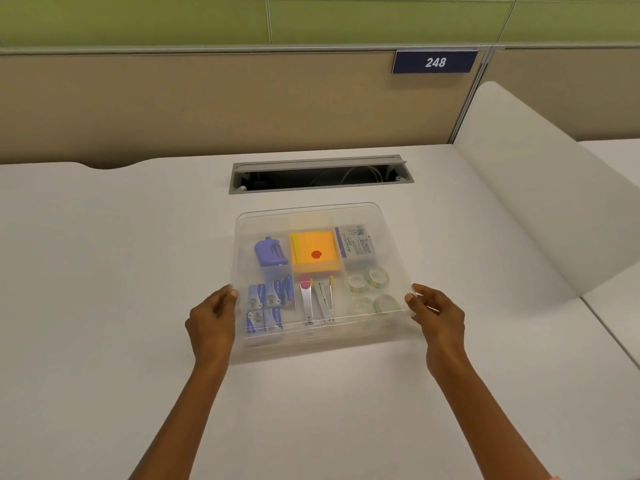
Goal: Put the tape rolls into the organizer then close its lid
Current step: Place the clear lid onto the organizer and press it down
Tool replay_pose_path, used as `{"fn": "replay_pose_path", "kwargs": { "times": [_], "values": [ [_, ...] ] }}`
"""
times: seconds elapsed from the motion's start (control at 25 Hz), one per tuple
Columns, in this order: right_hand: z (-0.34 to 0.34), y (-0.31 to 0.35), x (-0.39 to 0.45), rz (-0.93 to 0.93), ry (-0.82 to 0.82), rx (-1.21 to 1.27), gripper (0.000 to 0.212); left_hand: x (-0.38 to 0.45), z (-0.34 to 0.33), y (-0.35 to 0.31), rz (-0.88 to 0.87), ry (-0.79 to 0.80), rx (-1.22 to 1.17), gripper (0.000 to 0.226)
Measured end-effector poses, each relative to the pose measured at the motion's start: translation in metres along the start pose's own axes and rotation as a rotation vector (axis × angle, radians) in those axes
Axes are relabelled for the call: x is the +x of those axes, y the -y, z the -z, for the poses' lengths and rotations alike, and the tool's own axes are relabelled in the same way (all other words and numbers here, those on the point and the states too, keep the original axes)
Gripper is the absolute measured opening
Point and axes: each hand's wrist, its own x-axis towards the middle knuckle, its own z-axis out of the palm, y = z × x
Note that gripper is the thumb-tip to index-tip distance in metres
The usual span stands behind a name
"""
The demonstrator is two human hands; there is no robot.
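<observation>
On the white tabletop (104, 271), just in front of an open cable hatch (320, 173), sits a clear plastic organizer (322, 341) with its transparent lid (311, 216) held over it. The left hand (213, 323) has its grip pinched on the lid's left edge, and the right hand (438, 317) pinches the right edge. Seen through the lid, four tape rolls (370, 289) lie in the near right compartment. Orange sticky notes (313, 252) fill the middle rear section, a purple hole punch (268, 251) the left rear, blue staple boxes (266, 303) the near left, and two staplers (317, 299) the centre front
</observation>
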Motion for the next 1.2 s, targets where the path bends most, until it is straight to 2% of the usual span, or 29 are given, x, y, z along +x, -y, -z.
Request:
{"fn": "replay_pose_path", "kwargs": {
  "times": [0.28, 0.48, 0.56, 0.64, 0.8, 0.88, 0.96, 1.0, 1.04, 1.12, 1.2],
  "values": [
    [0.011, -0.002, 0.001, -0.199, 0.168, 0.322, 0.031, -0.014, -0.002, 0.009, -0.008, -0.024, -0.108, 0.032],
    [0.017, -0.006, 0.009, -0.288, 0.212, 0.353, 0.026, -0.017, -0.009, 0.013, -0.087, -0.055, -0.063, 0.033],
    [0.019, -0.007, 0.013, -0.284, 0.225, 0.347, 0.038, -0.018, -0.009, 0.015, -0.08, -0.063, -0.084, 0.033],
    [0.02, -0.008, 0.016, -0.274, 0.238, 0.329, 0.048, -0.018, -0.01, 0.017, -0.053, -0.075, -0.136, 0.032],
    [0.021, -0.004, 0.02, -0.231, 0.24, 0.215, 0.039, -0.015, -0.014, 0.02, 0.024, -0.096, -0.277, 0.028],
    [0.023, 0.0, 0.024, -0.206, 0.292, 0.103, 0.051, -0.01, -0.007, 0.022, 0.084, -0.045, -0.315, 0.029],
    [0.023, 0.013, 0.03, -0.184, 0.374, -0.11, 0.076, 0.002, 0.005, 0.02, 0.162, 0.09, -0.37, 0.035],
    [0.019, 0.021, 0.033, -0.149, 0.389, -0.272, 0.088, 0.011, 0.01, 0.016, 0.17, 0.156, -0.361, 0.037],
    [0.011, 0.031, 0.038, -0.072, 0.373, -0.416, 0.09, 0.022, 0.013, 0.012, 0.144, 0.192, -0.317, 0.038],
    [-0.013, 0.048, 0.053, 0.205, 0.303, -0.577, 0.072, 0.043, 0.011, -0.004, -0.002, 0.185, -0.145, 0.038],
    [-0.042, 0.057, 0.073, 0.495, 0.321, -0.709, 0.059, 0.061, -0.004, -0.021, -0.231, 0.184, 0.079, 0.04]
  ]
}}
